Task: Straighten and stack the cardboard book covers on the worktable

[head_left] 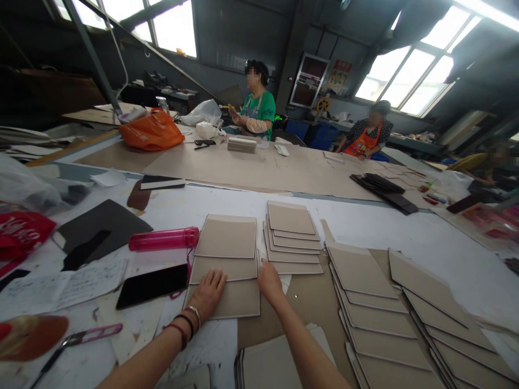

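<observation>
Three tan panels [225,236] with dark edges lie overlapped in a column on the table. My left hand [208,292] rests flat on the lower panels, palm down, fingers stretched out. At the right edge of this column is my right hand [270,280], its fingers bent inward; whatever they may grip is hidden. Just beyond it lies a fanned stack of similar tan panels [292,219]. Below my right forearm sits another pile of light panels [265,362], partly covered by the arm.
More fanned panels [365,270] spread at right, beside another row [430,286]. Left are a black phone [154,284], pink bottle [162,239], utility knife [87,336] and written paper [77,283]. Across stand an orange bag [152,129] and two people [265,111] at work.
</observation>
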A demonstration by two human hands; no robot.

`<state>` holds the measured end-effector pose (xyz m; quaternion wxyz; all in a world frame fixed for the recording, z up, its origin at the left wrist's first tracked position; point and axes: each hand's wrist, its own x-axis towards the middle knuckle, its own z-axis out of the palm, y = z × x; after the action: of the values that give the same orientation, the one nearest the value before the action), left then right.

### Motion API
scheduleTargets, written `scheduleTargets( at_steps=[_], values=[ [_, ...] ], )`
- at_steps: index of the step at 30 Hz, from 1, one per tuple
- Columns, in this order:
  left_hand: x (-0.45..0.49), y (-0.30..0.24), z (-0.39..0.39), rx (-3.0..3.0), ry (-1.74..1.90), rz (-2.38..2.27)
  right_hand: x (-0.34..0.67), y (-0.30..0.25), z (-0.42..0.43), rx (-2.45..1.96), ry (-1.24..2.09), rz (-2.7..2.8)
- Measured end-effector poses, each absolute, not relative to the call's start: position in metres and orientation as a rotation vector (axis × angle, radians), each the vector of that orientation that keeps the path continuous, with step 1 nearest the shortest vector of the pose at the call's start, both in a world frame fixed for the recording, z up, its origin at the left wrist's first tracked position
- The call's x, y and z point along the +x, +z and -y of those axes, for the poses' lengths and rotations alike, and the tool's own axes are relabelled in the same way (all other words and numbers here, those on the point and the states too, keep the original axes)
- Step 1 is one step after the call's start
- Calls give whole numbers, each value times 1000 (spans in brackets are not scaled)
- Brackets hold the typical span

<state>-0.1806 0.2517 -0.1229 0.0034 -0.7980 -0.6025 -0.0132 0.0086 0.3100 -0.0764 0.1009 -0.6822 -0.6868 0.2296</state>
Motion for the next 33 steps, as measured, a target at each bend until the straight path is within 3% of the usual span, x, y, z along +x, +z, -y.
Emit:
scheduleTargets(
  at_steps=[9, 17, 21, 27, 33],
  values=[
    [-188, -97, -205, -2599, -211, 2030, 149, -62, -179, -2135, 333, 1985],
    [-238, -78, -80, -2172, -566, 2343, 190, -85, -73, -1886, 148, 1949],
    [-259, -81, -3, -1861, -641, 2448, 193, -92, -71, -2077, -10, 1950],
    [-221, -82, 76, -1788, -691, 2450, 205, -98, -86, -2325, 439, 1972],
    [-95, -83, 55, -2375, -828, 2385, 200, -97, -86, -2342, 429, 1927]
  ],
)
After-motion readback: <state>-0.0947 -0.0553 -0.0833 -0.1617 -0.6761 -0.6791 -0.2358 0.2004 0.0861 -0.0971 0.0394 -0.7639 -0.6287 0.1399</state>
